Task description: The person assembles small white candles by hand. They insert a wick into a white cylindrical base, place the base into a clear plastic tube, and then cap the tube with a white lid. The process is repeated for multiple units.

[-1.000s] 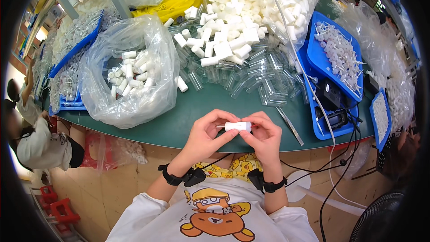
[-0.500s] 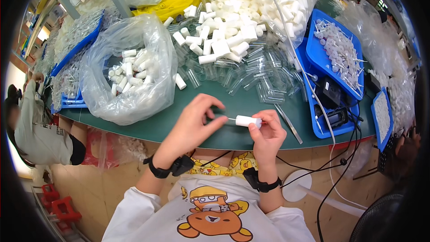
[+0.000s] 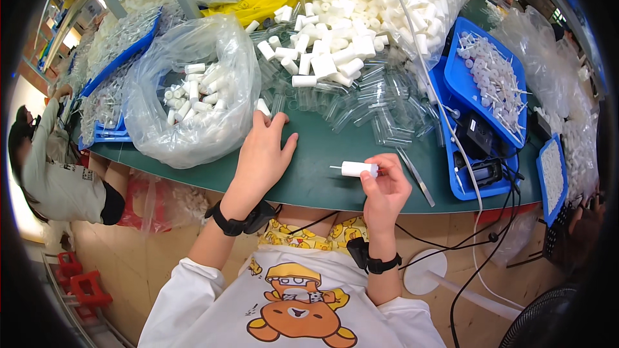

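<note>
right hand fingertips are pinched on a small white cylinder with a thin pin sticking out at nine o'clock, held just above the green table edge. left hand reaches to twelve o'clock, fingers spread loosely and empty, near the clear tubes and just beside a stray white cap. this looks like the fetching step of an assembly; next calls for picking one piece.
</note>
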### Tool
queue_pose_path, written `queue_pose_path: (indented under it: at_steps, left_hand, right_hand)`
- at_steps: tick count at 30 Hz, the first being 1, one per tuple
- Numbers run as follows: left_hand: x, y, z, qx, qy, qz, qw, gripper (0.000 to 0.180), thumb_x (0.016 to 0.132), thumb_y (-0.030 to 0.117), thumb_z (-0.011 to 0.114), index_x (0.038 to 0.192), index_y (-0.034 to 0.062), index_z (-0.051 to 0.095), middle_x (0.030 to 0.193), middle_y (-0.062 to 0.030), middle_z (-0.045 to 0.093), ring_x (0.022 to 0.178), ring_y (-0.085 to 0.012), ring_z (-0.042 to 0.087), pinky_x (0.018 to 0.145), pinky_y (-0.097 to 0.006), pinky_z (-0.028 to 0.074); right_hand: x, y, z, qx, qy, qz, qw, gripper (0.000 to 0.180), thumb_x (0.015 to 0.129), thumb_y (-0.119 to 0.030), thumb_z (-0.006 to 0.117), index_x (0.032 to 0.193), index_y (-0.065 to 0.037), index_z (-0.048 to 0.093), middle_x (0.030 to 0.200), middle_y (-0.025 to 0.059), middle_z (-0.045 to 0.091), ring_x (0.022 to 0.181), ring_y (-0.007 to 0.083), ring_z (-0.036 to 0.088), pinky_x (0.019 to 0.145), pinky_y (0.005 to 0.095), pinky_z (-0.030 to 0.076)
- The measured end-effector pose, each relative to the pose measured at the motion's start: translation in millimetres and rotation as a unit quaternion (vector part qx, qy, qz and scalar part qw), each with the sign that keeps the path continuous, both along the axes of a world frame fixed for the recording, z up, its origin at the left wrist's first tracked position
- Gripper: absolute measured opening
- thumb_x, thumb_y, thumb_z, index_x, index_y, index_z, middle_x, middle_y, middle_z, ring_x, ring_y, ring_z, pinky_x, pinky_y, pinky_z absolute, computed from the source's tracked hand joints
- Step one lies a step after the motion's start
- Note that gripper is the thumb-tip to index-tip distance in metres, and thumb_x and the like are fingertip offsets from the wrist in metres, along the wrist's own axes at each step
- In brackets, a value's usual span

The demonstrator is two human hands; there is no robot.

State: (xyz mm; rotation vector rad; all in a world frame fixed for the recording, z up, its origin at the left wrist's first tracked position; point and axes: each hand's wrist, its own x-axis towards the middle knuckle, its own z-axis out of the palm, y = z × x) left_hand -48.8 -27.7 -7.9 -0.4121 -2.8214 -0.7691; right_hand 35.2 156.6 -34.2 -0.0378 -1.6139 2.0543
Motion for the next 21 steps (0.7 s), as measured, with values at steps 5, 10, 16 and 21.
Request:
queue_pose_path:
  at_steps: [5,10,16,21]
  left_hand:
    - [1.9,-4.0,5.3,-0.013,-0.005,0.002,1.000,0.024,0.081,0.014,0.063,0.098,0.0024,0.050,0.091,-0.0164,0.049,0.073,-0.0356,0.056,0.064,-0.043,0.047]
    - [1.0,-0.6,5.7,-0.012,0.052,0.024,0.998,0.028,0.081,0.010,0.062,0.104,0.0047,0.047,0.088,-0.0144,0.049,0.075,-0.0358,0.054,0.066,-0.043,0.045]
    - [6.7,-9.0,-2.6,-0.062,0.069,-0.008,0.996,0.027,0.080,0.002,0.056,0.105,0.0035,0.046,0.094,-0.0166,0.048,0.082,-0.0362,0.054,0.071,-0.040,0.046]
    - [24.3,-13.5,7.3,0.120,-0.060,-0.076,0.988,0.019,0.082,-0.002,0.050,0.101,-0.0006,0.046,0.091,-0.0127,0.047,0.082,-0.0251,0.056,0.073,-0.034,0.046]
  right_hand:
    - [0.0,1.4,-1.1,0.015,0.006,0.005,1.000,0.016,0.072,0.005,0.064,0.089,0.005,0.061,0.093,0.0064,0.052,0.083,0.0122,0.049,0.072,0.0238,0.040]
    - [0.0,1.6,-0.8,0.022,0.004,0.007,1.000,0.016,0.072,0.006,0.063,0.088,0.005,0.061,0.092,0.0062,0.053,0.082,0.0120,0.050,0.072,0.0238,0.040]
    - [0.3,-2.0,3.3,0.015,0.004,0.022,1.000,0.017,0.073,0.009,0.062,0.090,0.006,0.060,0.093,0.0066,0.052,0.081,0.0123,0.051,0.072,0.0242,0.044]
    - [-1.5,-2.8,4.2,0.044,0.017,0.045,0.998,0.019,0.074,0.012,0.061,0.093,0.007,0.060,0.096,0.0084,0.053,0.087,0.0172,0.057,0.074,0.0270,0.048]
